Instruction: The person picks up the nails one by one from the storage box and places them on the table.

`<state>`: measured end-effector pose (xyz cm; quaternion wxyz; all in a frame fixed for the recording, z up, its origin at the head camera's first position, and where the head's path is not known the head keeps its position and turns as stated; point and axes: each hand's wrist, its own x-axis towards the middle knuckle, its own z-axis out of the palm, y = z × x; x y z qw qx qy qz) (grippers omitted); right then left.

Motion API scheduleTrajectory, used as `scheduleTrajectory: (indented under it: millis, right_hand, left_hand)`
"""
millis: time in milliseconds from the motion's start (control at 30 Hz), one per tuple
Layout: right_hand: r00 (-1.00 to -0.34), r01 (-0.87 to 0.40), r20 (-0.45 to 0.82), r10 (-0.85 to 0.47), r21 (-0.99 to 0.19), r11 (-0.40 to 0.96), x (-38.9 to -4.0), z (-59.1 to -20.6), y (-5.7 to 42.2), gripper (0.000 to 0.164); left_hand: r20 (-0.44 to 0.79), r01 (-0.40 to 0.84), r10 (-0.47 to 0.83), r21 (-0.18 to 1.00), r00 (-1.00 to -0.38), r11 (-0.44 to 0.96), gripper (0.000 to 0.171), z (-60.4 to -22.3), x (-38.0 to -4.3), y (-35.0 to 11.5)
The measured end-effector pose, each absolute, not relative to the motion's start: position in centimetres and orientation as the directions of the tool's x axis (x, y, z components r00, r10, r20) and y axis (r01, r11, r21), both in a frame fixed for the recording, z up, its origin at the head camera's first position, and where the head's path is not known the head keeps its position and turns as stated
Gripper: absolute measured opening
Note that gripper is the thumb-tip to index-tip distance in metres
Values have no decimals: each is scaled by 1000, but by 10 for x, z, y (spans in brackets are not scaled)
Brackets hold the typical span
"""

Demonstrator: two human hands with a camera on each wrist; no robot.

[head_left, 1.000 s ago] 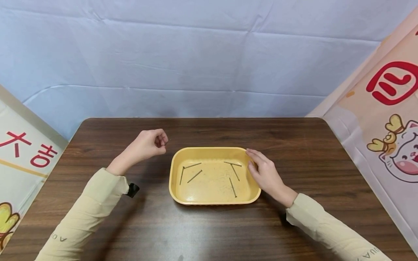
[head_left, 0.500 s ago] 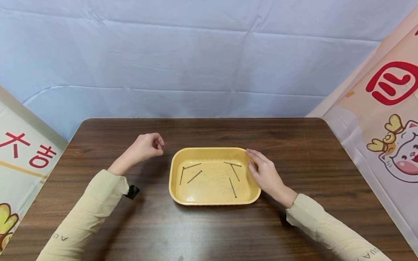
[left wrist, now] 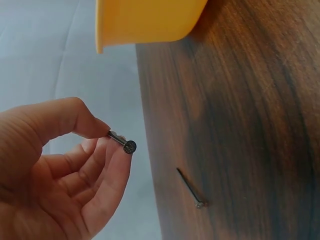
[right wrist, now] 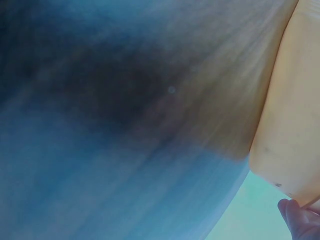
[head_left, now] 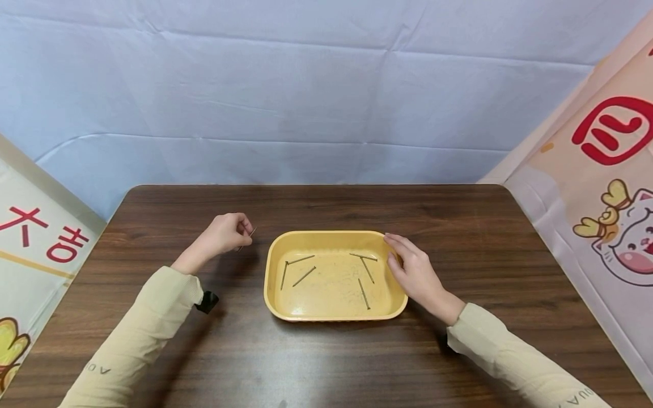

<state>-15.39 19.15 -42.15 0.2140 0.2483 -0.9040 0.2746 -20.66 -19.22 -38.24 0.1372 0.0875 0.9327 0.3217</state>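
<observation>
My left hand [head_left: 228, 233] pinches a nail [left wrist: 118, 138] between thumb and fingers, left of the yellow plastic tray [head_left: 336, 314]. The nail's round head points out past the fingertips in the left wrist view. Below that hand a second nail [left wrist: 190, 189] lies on the table; in the head view the hand hides it. At the tray's far right corner my right hand [head_left: 415, 272] holds the rim, thumb on the inner side and fingers over the outside. Several nails lie in the tray, with one group [head_left: 304, 275] at its left and another [head_left: 364, 293] at its right.
The tray stands on a dark wood-grain table [head_left: 326, 362]. A pale cloth [head_left: 306, 113] hangs behind the table's far edge. Printed banners flank both sides, one on the left [head_left: 46, 238] and one on the right [head_left: 612, 215].
My left hand has moved slightly left and toward me, and the nail in its fingers has come into view. The right hand, the tray and the nails inside have kept their places.
</observation>
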Motion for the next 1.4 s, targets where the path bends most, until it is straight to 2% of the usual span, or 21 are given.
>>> scheduleTrajectory:
  millis: [800,1400]
  right_hand:
    - [-794,-560,505,-338,-394,729,-154,-420,192,32]
    - [-786,-570,519,-337,-396,720,-154,-422,192,32]
  left_hand:
    - [-284,3,230,623,-931,783,10,-401,-211,-199]
    - [-286,21,222,568,-932,823,7,-413,-211,-200]
